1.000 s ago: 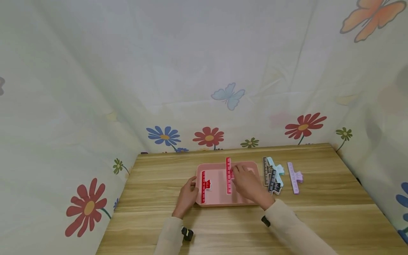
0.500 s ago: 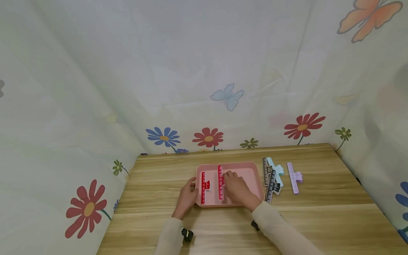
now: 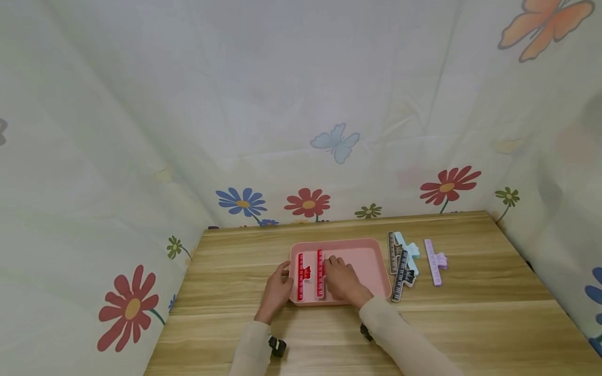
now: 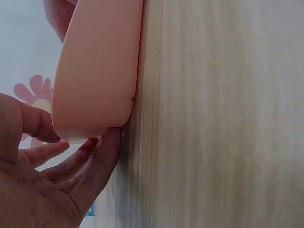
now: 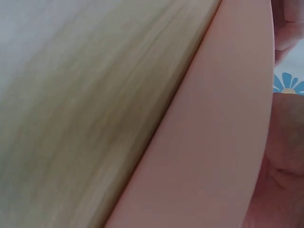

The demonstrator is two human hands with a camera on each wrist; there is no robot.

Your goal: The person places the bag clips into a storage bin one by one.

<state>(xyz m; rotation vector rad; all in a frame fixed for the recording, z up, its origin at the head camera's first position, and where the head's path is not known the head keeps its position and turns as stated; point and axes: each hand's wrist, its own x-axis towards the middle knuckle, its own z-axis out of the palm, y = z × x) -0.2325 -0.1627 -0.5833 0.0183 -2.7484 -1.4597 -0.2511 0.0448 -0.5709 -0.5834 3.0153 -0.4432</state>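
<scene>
A pink tray (image 3: 362, 241) sits on the wooden table. My left hand (image 3: 276, 287) is at its left end; in the left wrist view its fingers (image 4: 107, 156) touch the outer wall, one of them at the rim. A red clip (image 3: 300, 277) with a piano-key bar lies along the tray's left side. Just right of it, inside the tray, is a second red clip (image 3: 320, 274), parallel to the first. My right hand (image 3: 344, 282) grips this one by its handle, which the fingers largely cover. The right wrist view shows mainly the tray's outer wall (image 5: 204, 128).
To the right of the tray, a brown clip (image 3: 392, 253), a light blue clip (image 3: 413, 250) and a black clip (image 3: 400, 277) overlap. A purple clip (image 3: 432, 263) lies farther right. A flowered cloth wall (image 3: 263, 130) rises behind the table.
My right hand has brought the second red clip leftward and down into the tray, next to the first. The black clip is now fully visible. My left hand has stayed in place.
</scene>
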